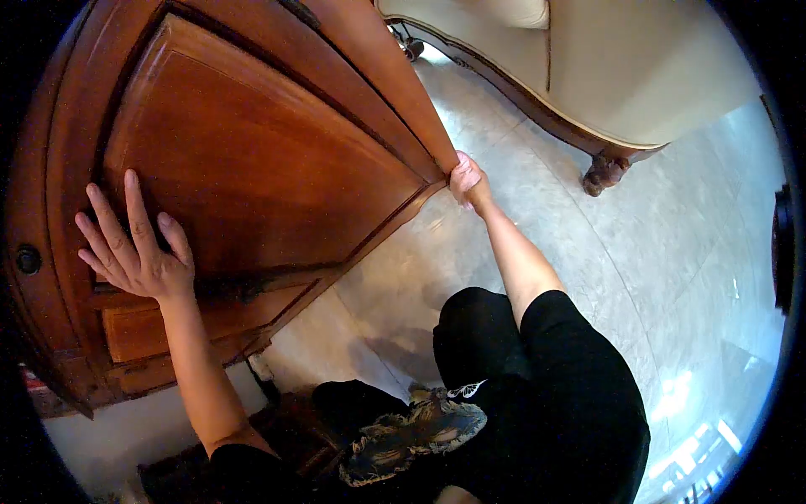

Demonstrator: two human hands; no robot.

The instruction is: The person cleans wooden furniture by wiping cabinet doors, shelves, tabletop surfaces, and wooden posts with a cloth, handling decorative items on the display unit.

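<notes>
A large reddish-brown wooden cabinet (pixel 252 160) with raised panels fills the upper left. My left hand (pixel 143 248) lies on its panelled face with the fingers spread. At the cabinet's right edge, my right hand (pixel 468 181) has its fingers closed around something by the wood, seemingly a pinkish-white cloth that is too small to make out clearly. A dark round knob (pixel 28 259) sits on the cabinet at the far left.
A cream upholstered seat (pixel 638 76) with a carved wooden frame and foot stands at the upper right on a grey tiled floor (pixel 604 244). Dark carved wood (pixel 782 252) shows at the right edge.
</notes>
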